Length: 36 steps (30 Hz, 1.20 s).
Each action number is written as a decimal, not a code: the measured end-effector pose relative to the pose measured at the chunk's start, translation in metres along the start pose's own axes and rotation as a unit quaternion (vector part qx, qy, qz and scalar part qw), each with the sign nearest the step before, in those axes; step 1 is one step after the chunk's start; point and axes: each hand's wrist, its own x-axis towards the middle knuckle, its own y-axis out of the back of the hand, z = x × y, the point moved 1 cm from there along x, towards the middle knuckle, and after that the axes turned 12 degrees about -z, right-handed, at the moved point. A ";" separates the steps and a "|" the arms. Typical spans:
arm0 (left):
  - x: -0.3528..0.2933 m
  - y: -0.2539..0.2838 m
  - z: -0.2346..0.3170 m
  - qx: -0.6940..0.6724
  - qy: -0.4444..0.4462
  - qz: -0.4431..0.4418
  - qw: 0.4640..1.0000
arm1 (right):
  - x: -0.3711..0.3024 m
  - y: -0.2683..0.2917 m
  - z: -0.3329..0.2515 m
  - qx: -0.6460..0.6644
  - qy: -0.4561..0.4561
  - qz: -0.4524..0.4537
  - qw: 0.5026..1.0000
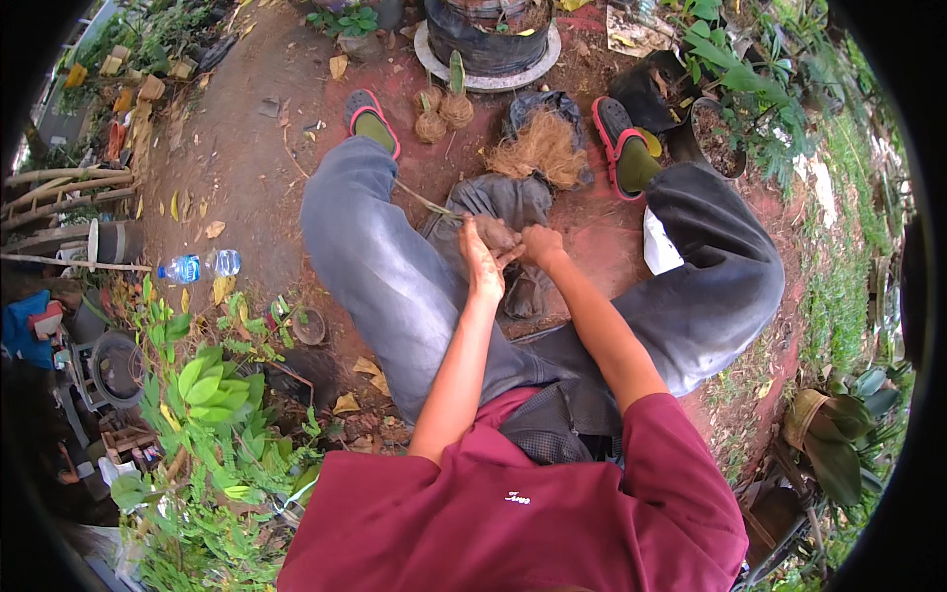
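Between my legs, my left hand (pixel 480 261) is wrapped round a brown, rounded root ball (pixel 496 234). A thin plant stem (pixel 426 201) sticks out from it toward the upper left. My right hand (pixel 542 245) is closed against the ball's right side; whatever its fingers pinch is too small to make out. Below both hands lies a dark plastic sheet (pixel 508 194) with soil on it. Just beyond sits a loose heap of brown coconut fibre (pixel 538 148) on a black plastic bag (pixel 546 106).
Two fibre-wrapped plant balls (pixel 456 109) stand near my left shoe (pixel 372 116). A large black pot (pixel 487 44) is at the far side. Two plastic bottles (pixel 184 268) lie at the left. A white piece (pixel 659 247) rests by my right leg, and leafy plants (pixel 202 385) crowd the near left.
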 end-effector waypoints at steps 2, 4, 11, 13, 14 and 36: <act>0.004 -0.001 -0.010 0.035 0.005 -0.001 0.999 | 0.006 -0.009 -0.004 -0.012 -0.003 0.003 1.000; 0.010 0.000 -0.019 0.096 -0.017 0.001 0.995 | 0.012 -0.013 -0.006 0.005 -0.017 0.045 0.999; 0.018 -0.004 -0.035 0.212 -0.064 -0.015 0.975 | 0.025 -0.023 -0.001 0.071 0.043 0.035 0.996; 0.016 -0.008 -0.036 0.205 -0.052 -0.005 0.977 | 0.024 -0.024 -0.002 0.083 0.041 0.032 0.995; 0.015 -0.010 -0.036 0.202 -0.045 0.000 0.978 | 0.021 -0.025 -0.004 0.083 0.055 0.046 0.994; 0.021 0.000 -0.051 0.221 -0.031 -0.041 0.974 | 0.064 -0.107 0.013 0.420 0.120 0.134 0.890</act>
